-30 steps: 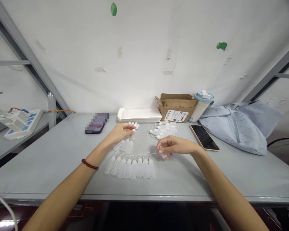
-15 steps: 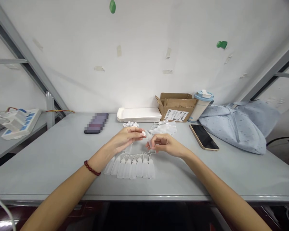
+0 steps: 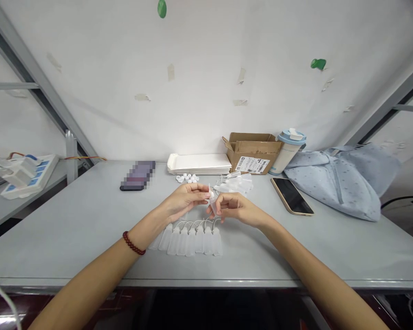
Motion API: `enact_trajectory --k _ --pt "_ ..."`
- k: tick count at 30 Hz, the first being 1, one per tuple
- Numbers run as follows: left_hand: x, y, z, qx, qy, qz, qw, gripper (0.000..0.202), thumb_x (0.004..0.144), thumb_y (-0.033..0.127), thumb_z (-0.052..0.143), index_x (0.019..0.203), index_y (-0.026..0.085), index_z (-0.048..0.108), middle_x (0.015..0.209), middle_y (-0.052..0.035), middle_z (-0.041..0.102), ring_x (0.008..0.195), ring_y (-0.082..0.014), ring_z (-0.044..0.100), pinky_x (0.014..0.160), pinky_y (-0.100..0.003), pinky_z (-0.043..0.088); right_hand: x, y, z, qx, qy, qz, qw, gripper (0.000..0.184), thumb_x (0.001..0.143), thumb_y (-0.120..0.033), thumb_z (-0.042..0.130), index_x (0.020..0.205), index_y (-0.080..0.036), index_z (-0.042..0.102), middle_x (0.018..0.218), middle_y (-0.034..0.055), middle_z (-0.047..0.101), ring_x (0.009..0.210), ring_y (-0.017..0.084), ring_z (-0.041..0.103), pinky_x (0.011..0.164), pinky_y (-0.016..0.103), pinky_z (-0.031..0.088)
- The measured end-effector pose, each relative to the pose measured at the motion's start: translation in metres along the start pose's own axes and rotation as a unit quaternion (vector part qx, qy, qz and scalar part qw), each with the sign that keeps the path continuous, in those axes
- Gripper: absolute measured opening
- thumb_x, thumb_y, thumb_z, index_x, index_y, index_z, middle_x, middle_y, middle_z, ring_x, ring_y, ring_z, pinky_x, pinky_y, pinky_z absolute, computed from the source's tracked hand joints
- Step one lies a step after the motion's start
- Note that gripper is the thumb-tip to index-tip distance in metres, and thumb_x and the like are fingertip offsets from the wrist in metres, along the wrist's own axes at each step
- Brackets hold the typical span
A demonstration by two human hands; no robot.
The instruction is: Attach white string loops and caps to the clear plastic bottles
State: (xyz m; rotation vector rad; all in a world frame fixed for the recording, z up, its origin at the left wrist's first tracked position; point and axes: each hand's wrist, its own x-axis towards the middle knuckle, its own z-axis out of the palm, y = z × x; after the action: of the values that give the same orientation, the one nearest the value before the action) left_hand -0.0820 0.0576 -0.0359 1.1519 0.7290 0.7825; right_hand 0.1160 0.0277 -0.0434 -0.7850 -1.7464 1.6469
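My left hand (image 3: 189, 198) pinches a small white cap (image 3: 211, 194) between thumb and fingers, up against the neck of a small translucent plastic bottle (image 3: 213, 208). That bottle is gripped by my right hand (image 3: 236, 207), whose curled fingers hide part of it. Just below the hands, a row of similar translucent bottles (image 3: 192, 241) lies side by side on the table, with thin pale loops at their top ends. Behind my left hand is a pile of white caps (image 3: 188, 178). More translucent bottles (image 3: 234, 183) lie heaped behind my right hand.
At the back of the grey table (image 3: 75, 229) are a stack of white envelopes (image 3: 199, 164), an open cardboard box (image 3: 254, 156) and a blue-lidded cup (image 3: 285, 153). A phone (image 3: 292, 196) and a light blue cloth bag (image 3: 333, 183) lie right; a dark, blurred-screen phone (image 3: 137, 176) lies left.
My left hand has shifted slightly right, bringing the white cap from beside the bottle to its neck. My right hand still holds the bottle in nearly the same place.
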Motion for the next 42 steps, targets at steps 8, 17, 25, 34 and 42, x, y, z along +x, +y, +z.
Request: enact_trajectory --k 8,17,25,34,42 --pt "-0.001 0.003 -0.001 0.077 -0.005 0.048 0.996 0.021 0.068 0.025 0.072 0.086 0.015 0.065 0.089 -0.0025 0.060 0.083 -0.0137 0.055 0.078 -0.029 0.042 0.001 -0.001 0.001 0.084 0.048 0.013 0.995 0.028 0.075 -0.022 0.061 0.070 -0.020 0.034 0.087 0.0055 0.068 0.071 0.017 0.066 0.059 0.027 0.047" --pt "-0.002 0.001 0.001 0.172 0.013 0.095 0.980 0.022 0.073 0.029 0.068 0.091 0.016 0.067 0.089 -0.0036 0.065 0.090 -0.0177 0.058 0.085 -0.031 0.042 0.005 0.003 -0.002 0.169 0.108 0.022 0.979 0.022 0.078 -0.028 0.053 0.076 -0.022 0.033 0.062 -0.0037 0.058 0.042 0.007 0.044 0.045 0.021 0.036" --pt "-0.002 -0.006 0.003 0.204 -0.014 0.073 0.976 0.028 0.079 0.038 0.061 0.082 0.012 0.067 0.074 -0.0048 0.064 0.074 -0.0153 0.059 0.077 -0.031 0.047 0.002 0.000 -0.001 0.123 0.122 0.039 0.984 0.023 0.081 -0.033 0.053 0.077 -0.023 0.033 0.051 -0.0101 0.033 0.042 0.005 0.026 0.043 0.018 0.017" --pt "-0.004 -0.006 0.009 0.217 0.013 0.086 0.972 0.021 0.073 0.031 0.067 0.083 0.012 0.067 0.077 -0.0037 0.065 0.075 -0.0151 0.059 0.078 -0.030 0.047 0.004 0.001 0.000 0.104 0.148 0.070 0.981 0.023 0.080 -0.036 0.052 0.079 -0.023 0.033 0.048 -0.0114 0.030 0.040 0.005 0.020 0.041 0.017 0.015" --pt "0.000 -0.012 0.007 0.176 0.026 0.097 0.979 0.023 0.072 0.032 0.069 0.084 0.013 0.066 0.086 -0.0043 0.065 0.083 -0.0153 0.059 0.082 -0.029 0.046 0.007 0.002 0.005 0.148 0.175 0.087 0.969 0.027 0.078 -0.036 0.055 0.077 -0.023 0.031 0.045 -0.0123 0.032 0.036 0.003 0.020 0.038 0.017 0.017"
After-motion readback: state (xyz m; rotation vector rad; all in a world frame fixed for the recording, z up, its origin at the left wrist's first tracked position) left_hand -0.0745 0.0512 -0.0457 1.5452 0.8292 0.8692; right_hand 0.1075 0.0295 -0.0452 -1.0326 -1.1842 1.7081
